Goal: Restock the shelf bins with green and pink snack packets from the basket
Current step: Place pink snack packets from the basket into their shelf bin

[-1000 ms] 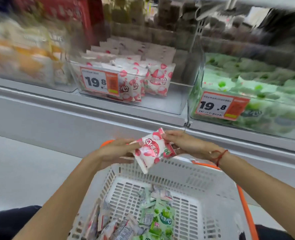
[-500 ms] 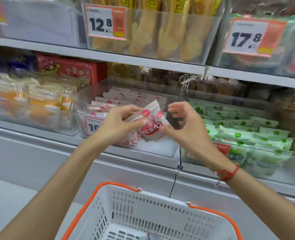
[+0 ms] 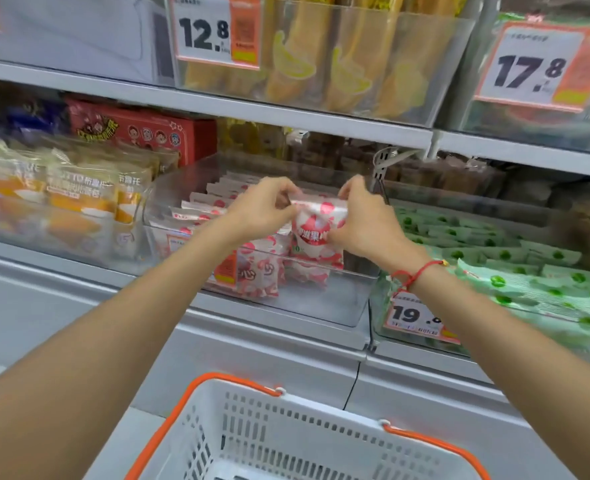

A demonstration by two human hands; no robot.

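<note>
Two hands [image 3: 317, 216], one basket [image 3: 307, 431], three price tags [image 3: 217, 31].

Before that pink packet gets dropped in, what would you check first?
1. Both hands hold the pink packet: left hand and right hand pinch its top corners: ok.
2. Packet is over the clear bin of pink packets, not the green packets: ok.
3. Free space at the bin's front right: ok.
4. Packet faces forward: ok.
5. More packets in the basket: cannot tell.
</note>
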